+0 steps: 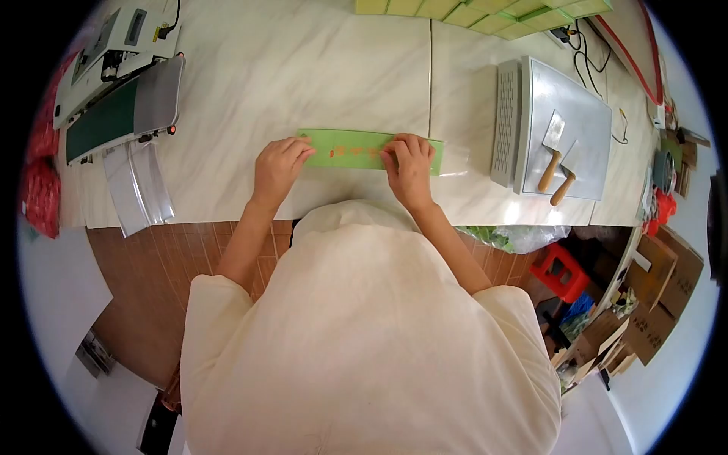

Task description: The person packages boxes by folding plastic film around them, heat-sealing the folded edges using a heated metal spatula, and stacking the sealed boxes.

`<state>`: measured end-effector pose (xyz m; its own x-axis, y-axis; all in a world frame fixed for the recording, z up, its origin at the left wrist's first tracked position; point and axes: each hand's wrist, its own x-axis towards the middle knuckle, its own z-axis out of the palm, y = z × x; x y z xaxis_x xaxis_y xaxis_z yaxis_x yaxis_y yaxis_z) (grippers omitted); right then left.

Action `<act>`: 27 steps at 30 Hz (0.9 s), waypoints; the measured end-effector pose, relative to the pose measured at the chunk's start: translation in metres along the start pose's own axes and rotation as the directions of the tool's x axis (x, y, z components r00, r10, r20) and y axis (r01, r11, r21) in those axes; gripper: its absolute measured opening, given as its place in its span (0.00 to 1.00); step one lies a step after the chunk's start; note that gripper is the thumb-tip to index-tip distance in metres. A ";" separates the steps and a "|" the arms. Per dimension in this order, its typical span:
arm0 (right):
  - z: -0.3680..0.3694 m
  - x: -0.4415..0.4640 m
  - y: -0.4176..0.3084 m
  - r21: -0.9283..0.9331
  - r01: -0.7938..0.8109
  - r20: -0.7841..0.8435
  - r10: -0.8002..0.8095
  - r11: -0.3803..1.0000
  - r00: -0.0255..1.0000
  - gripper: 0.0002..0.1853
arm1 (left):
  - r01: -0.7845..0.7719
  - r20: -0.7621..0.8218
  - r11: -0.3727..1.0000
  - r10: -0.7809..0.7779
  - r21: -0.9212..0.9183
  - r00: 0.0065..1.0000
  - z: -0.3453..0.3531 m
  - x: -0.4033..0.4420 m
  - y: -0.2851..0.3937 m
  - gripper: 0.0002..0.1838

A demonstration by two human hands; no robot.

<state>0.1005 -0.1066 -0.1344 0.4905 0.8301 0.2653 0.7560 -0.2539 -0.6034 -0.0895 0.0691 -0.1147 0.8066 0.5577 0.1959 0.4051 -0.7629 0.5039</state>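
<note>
A long, flat green packet (350,150) with small orange print lies across the marbled table (303,76), near its front edge. At the packet's left end my left hand (282,165) pinches the edge between closed fingers. My right hand (410,165) grips it closer to the right end, with fingers curled over the top. A short piece of green shows beyond my right hand, and clear plastic film (453,162) shines beside it.
On the left stand a sealing machine (155,95) and clear plastic bags (138,186). Green boxes (470,14) line the far edge. Two wooden-handled trowels (551,159) rest on a metal box (531,171) at right. A red stool (560,271) is below.
</note>
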 end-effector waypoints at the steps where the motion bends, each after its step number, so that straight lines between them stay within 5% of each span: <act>1: 0.000 0.000 0.000 0.006 0.008 -0.007 -0.008 1.000 1.000 0.09 | -0.016 -0.034 1.000 0.017 0.012 0.999 0.000 0.000 0.001 0.07; 17: -0.006 0.006 -0.002 -0.011 0.007 0.031 -0.006 1.000 1.000 0.09 | -0.048 -0.038 0.998 0.047 -0.030 0.998 0.003 0.004 -0.008 0.09; 27: -0.001 0.005 -0.001 -0.056 -0.005 0.016 0.006 0.998 1.000 0.10 | 0.079 -0.032 0.990 -0.084 -0.120 0.996 0.010 0.004 -0.006 0.10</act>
<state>0.1022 -0.1029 -0.1318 0.4881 0.8364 0.2492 0.7765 -0.2858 -0.5615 -0.0844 0.0730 -0.1253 0.7556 0.6298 0.1798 0.4133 -0.6714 0.6151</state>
